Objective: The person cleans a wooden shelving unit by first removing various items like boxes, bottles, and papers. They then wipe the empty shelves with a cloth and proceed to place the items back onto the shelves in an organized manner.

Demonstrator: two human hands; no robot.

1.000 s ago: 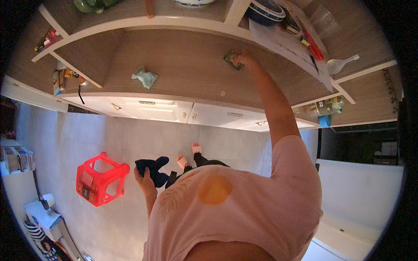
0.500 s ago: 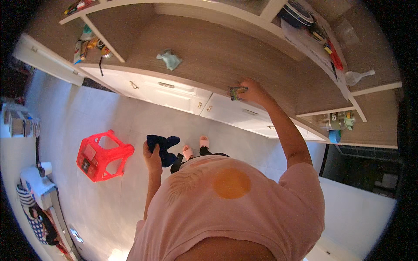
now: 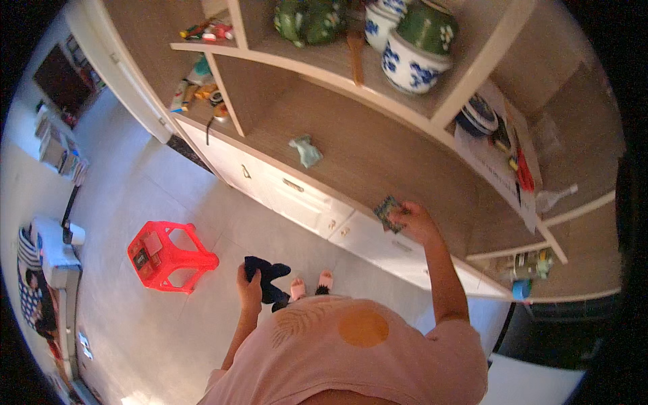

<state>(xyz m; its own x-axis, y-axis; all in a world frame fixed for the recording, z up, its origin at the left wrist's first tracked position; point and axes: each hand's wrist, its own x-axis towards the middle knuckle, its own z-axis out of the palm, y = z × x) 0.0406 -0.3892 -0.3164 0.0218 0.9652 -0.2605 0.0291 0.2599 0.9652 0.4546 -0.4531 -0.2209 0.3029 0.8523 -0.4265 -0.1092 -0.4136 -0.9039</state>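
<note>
My right hand (image 3: 417, 222) grips a small, flat packet (image 3: 387, 212) with a dark green pattern. It is at the front edge of the cabinet's middle shelf (image 3: 351, 158); whether it touches the wood I cannot tell. Low on the left, my left hand (image 3: 249, 290) is closed round a dark navy cloth (image 3: 268, 271), which hangs in lobes beside my legs. A crumpled pale green packet or cloth (image 3: 307, 151) lies on the same shelf, left of my right hand.
White cupboard doors (image 3: 283, 185) run below the shelf. Above stand a blue-and-white jar (image 3: 413, 67) and a green pot (image 3: 309, 21). To the right are a clear funnel-shaped item (image 3: 557, 197) and a bottle (image 3: 532, 263). A red plastic stool (image 3: 172, 256) stands on the floor at left.
The view has tilted up, bringing the upper shelf's jars into sight. My right hand still holds the packet, now angled differently at the shelf edge. The navy cloth stays in my left hand.
</note>
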